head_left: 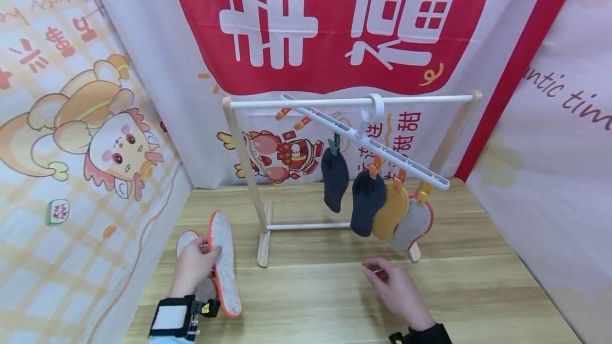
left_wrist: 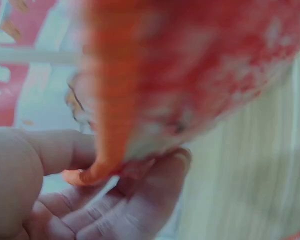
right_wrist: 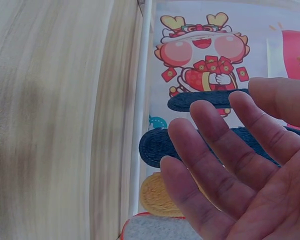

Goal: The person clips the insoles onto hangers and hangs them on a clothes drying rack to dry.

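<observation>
At the left of the head view, my left hand [head_left: 193, 265] pinches a grey insole with an orange edge [head_left: 226, 264] that stands tilted on its side. The left wrist view, blurred, shows this insole's red patterned face [left_wrist: 205, 65] between thumb and fingers. Another grey insole [head_left: 187, 239] lies under that hand, partly hidden. My right hand [head_left: 393, 286] hovers over the table with relaxed fingers, holding nothing. Behind it, two dark blue insoles [head_left: 368, 203], a yellow insole [head_left: 390, 211] and a grey insole with a red edge [head_left: 414, 223] hang from a white clip hanger [head_left: 330, 122].
A drying rack with wooden posts [head_left: 245, 166] and a white top rod [head_left: 306, 104] stands at the back of the wooden table [head_left: 306, 301]. Unused orange clips [head_left: 302, 122] hang at the hanger's far end. Printed cloth walls [head_left: 158, 31] enclose the table.
</observation>
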### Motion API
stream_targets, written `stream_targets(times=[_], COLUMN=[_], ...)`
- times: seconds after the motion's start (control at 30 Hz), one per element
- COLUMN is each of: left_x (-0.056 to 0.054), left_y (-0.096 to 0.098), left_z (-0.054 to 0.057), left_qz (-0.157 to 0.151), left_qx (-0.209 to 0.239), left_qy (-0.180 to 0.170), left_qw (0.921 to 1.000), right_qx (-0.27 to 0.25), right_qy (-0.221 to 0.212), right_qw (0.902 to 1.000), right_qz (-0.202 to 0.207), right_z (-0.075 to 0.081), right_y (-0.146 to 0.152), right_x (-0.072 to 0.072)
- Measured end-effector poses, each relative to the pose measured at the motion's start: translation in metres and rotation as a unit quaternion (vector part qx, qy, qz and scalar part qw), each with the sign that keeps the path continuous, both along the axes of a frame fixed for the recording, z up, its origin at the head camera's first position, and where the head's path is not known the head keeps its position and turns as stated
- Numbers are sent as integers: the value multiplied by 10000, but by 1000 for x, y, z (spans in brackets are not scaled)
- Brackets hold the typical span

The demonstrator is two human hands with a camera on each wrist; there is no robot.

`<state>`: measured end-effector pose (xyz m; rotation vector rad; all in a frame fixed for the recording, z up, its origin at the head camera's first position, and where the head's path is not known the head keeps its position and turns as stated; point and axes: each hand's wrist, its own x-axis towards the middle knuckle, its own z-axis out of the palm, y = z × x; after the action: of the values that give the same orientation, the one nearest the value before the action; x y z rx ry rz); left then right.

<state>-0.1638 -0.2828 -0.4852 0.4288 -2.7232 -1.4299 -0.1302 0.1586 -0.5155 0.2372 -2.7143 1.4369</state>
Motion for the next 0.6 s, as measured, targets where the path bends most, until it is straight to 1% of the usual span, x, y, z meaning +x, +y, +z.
stream_targets(times=[0.07,0.17,0.2,0.27,0.33,0.47,0.6], left_x=[4,8,9,12,14,16,15], left_y=[12,30,36,47,58,77,92], left_z=[8,15,17,21,24,27,25], left_qz=[-84,-241,-298,-459,-623,-905,-1090], left_qx=[256,597,649,794,1020,1456,1692], left_qy=[205,485,591,816,970,1210,1346], left_qw=[9994,9967,9957,9924,9881,9777,9702], right_qx=[24,19,13,-27,-35,10,-40], right_qy=[-81,-137,-133,-108,-44,84,239], right_qw=[10000,9999,9999,9999,9999,9999,9995], right_qz=[-34,-53,-63,-79,-93,-58,216], right_z=[2,3,3,5,6,15,29], right_y=[-1,-2,-2,-3,-5,-12,-22], right_x=[0,-1,-1,-1,-2,-7,-18])
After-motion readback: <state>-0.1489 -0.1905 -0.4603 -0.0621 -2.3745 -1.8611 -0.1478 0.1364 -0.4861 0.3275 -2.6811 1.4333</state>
